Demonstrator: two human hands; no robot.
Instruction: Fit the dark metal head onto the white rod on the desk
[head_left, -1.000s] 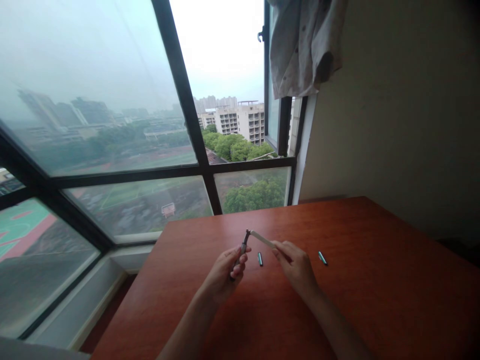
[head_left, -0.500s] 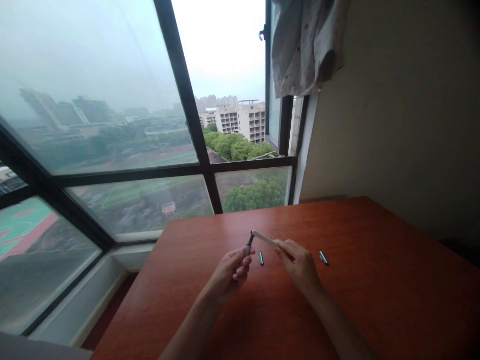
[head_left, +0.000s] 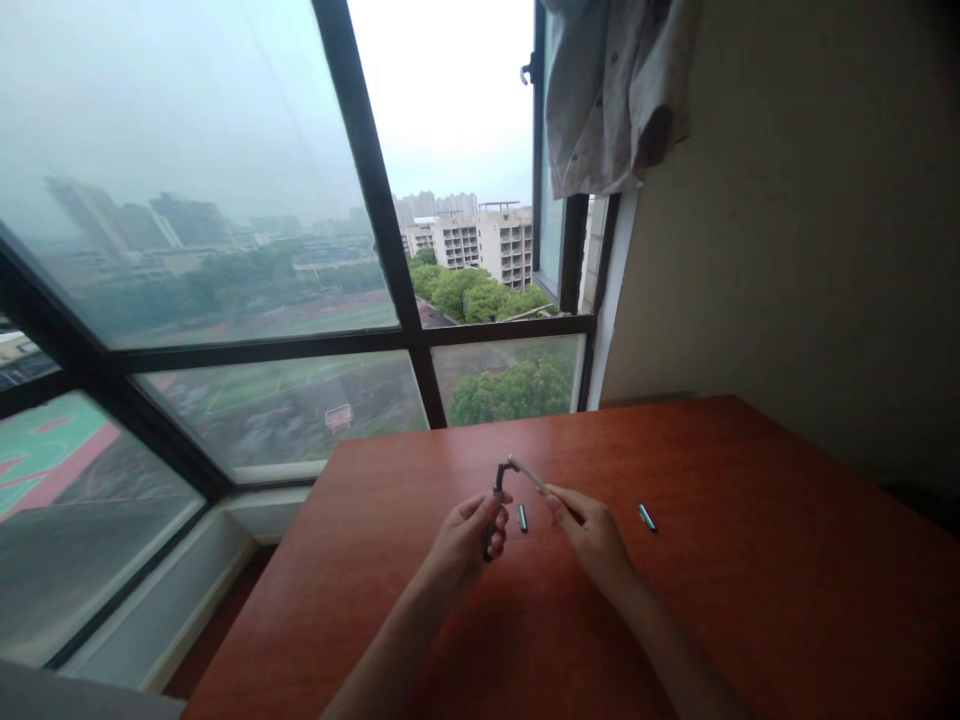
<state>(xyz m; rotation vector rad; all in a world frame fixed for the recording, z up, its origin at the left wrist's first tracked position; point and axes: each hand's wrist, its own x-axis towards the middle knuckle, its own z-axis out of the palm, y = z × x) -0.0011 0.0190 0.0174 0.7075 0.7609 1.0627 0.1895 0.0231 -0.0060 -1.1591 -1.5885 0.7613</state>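
Over a reddish-brown wooden table (head_left: pixel 750 560), my left hand (head_left: pixel 466 540) is closed round a dark slim pen barrel (head_left: pixel 495 505) held nearly upright. My right hand (head_left: pixel 592 538) pinches a pale thin rod (head_left: pixel 529 472) that slants up to the left. The rod's tip meets the top of the barrel. A small teal pen part (head_left: pixel 522 517) lies on the table between my two hands. A second teal piece (head_left: pixel 646 517) lies to the right of my right hand.
A large window with dark frames (head_left: pixel 375 220) fills the left and back, with buildings and trees far below. A pale cloth (head_left: pixel 615 90) hangs at the window's upper right. A plain wall (head_left: pixel 810 220) borders the table on the right.
My left hand has turned the dark barrel more upright and shifted slightly right. The rod in my right hand now points more steeply, its tip still at the barrel's top.
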